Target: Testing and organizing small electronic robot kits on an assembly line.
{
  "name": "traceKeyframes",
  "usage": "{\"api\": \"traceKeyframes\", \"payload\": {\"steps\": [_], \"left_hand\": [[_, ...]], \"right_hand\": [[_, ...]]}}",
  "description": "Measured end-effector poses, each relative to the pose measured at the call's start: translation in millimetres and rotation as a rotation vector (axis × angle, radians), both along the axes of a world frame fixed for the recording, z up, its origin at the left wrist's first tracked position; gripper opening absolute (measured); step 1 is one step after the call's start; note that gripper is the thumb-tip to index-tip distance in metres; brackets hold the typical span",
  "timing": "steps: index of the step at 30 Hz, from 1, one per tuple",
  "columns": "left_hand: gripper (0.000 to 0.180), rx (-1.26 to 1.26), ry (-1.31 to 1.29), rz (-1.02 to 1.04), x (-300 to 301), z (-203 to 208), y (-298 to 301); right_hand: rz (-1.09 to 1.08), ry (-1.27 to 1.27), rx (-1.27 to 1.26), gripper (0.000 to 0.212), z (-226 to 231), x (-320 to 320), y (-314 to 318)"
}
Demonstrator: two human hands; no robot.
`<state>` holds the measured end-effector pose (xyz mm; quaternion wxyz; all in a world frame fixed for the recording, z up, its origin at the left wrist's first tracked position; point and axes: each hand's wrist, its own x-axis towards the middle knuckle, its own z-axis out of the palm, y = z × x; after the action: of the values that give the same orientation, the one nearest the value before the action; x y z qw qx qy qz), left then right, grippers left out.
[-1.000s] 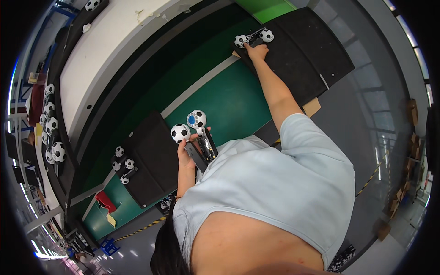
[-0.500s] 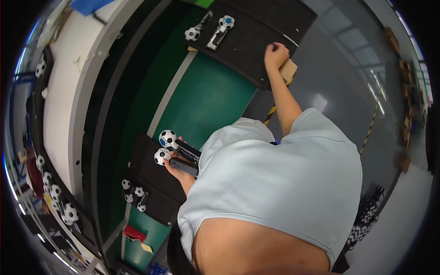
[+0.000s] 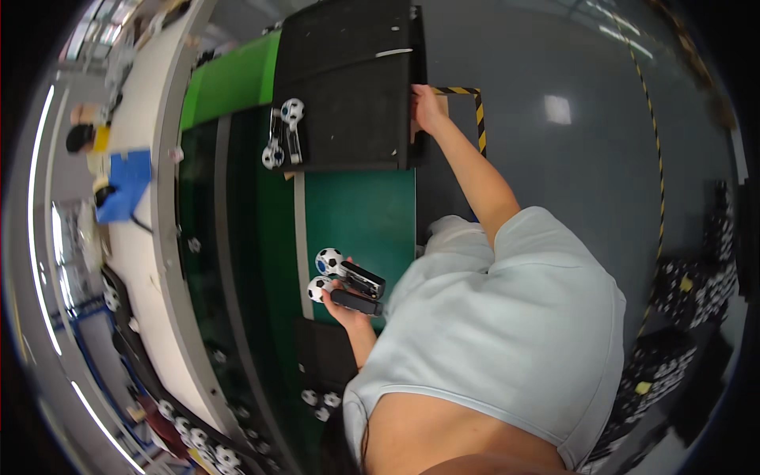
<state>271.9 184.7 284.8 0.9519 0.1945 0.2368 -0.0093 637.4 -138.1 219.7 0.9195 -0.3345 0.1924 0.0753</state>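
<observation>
Near left, our left hand (image 3: 347, 315) grips two football-topped handles (image 3: 362, 279); best hold them steady, balls apart, while our right hand (image 3: 428, 111), fingers too hidden to tell, reaches the far black bench's (image 3: 348, 95) right edge.

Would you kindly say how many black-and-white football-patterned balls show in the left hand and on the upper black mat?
4: upper ball and lower ball in the left hand; third ball and fourth ball on the mat, left side.
</observation>
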Motion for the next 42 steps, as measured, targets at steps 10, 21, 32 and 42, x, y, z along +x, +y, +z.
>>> {"api": "traceKeyframes", "payload": {"steps": [10, 21, 32, 42], "left_hand": [[0.041, -0.018, -0.037, -0.36, 1, 59, 15], [0.04, -0.039, -0.056, -0.432, 2, 42, 14], [0.045, 0.001, -0.065, -0.204, 2, 91, 2], [0.046, 0.039, -0.317, 0.011, 6, 180, 25]], "right_hand": [[-0.436, -0.375, -1.481, 0.033, 72, -72, -41], [-0.22, 0.018, -1.883, 0.064, 110, -45, -40], [0.108, -0.431, 0.411, 0.043, 216, -172, -26], [0.625, -0.711, 0.354, 0.047, 373, -259, 125]]}}
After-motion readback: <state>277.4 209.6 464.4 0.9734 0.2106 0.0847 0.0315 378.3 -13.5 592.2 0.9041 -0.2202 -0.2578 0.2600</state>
